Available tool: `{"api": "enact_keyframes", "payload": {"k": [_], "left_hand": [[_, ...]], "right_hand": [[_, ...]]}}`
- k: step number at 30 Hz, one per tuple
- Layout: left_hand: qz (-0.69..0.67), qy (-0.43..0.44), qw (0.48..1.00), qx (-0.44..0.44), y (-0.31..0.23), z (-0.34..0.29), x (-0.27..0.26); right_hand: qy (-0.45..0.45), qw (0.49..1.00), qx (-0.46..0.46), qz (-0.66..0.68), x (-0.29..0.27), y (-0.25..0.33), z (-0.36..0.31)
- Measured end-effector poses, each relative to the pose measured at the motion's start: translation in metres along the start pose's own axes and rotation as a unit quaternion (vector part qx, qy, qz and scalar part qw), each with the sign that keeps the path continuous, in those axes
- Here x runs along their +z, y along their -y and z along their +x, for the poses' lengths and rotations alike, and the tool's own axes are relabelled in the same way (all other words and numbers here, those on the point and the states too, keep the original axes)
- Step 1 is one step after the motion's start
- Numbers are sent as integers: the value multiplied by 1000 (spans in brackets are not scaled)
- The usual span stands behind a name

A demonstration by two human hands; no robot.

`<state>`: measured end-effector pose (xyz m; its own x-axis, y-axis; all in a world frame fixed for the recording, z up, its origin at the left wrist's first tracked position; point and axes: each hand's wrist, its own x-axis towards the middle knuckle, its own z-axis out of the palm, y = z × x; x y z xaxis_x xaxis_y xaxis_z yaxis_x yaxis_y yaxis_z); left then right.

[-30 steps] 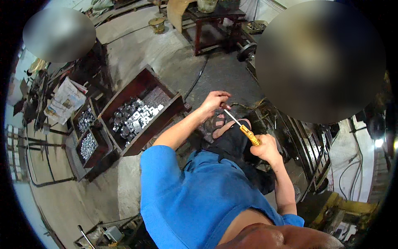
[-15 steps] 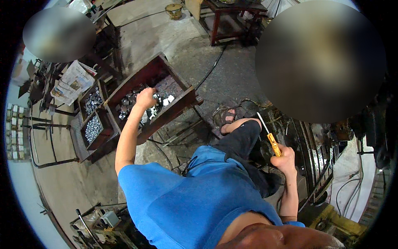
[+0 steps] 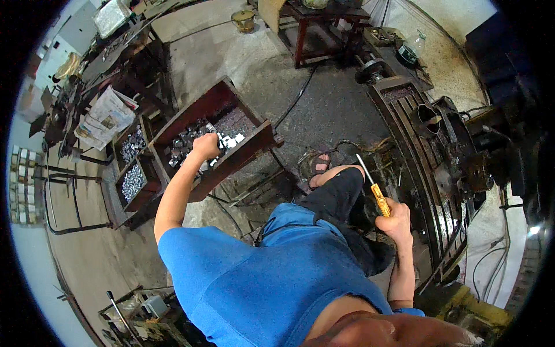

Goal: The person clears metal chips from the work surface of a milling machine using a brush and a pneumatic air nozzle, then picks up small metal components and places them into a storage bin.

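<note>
My left hand (image 3: 206, 146) reaches into a dark red wooden box (image 3: 199, 186), among loose metal blocks (image 3: 233, 140), some bright and some dark. Its fingers are curled down and closed; whatever they hold is hidden beneath the hand. My right hand (image 3: 395, 221) is wrapped round the yellow handle of a screwdriver (image 3: 379, 196), whose bare metal shaft points up and away from me. It is held above the floor to the right of my knee, apart from the box.
Two small bins of metal parts (image 3: 133, 181) adjoin the box on its left, with newspaper (image 3: 107, 118) behind them. A slotted machine bed (image 3: 419, 153) stands at right. Far off are a dark red table (image 3: 300, 40) and a bucket (image 3: 243, 22). A cable (image 3: 295, 98) crosses the floor.
My left hand has drawn slightly back toward me inside the box, its fingers now lower among the blocks. My right hand keeps its grip on the screwdriver, almost unmoved.
</note>
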<state>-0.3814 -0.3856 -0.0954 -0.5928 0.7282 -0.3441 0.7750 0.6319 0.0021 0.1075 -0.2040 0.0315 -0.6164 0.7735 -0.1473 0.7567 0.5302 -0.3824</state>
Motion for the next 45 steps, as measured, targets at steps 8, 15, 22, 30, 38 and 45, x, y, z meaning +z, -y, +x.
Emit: {"api": "enact_keyframes", "payload": {"k": [8, 15, 22, 30, 38, 45], "left_hand": [[-33, -64, 997, 2, 0, 3, 11], [13, 17, 998, 64, -8, 27, 9], [-12, 138, 988, 73, -9, 35, -3], [10, 188, 980, 63, -11, 47, 5], [-515, -41, 855, 39, -13, 11, -42], [-857, 83, 456, 225, -114, 11, -65]], "right_hand": [[-26, 999, -12, 23, 8, -16, -18], [-9, 999, 17, 44, 4, -11, -19], [12, 999, 29, 35, 8, -14, -21], [-8, 999, -5, 50, 8, -12, -21], [-8, 998, -37, 58, 8, -10, -18], [-36, 987, -144, 65, 12, 42, 8]]}}
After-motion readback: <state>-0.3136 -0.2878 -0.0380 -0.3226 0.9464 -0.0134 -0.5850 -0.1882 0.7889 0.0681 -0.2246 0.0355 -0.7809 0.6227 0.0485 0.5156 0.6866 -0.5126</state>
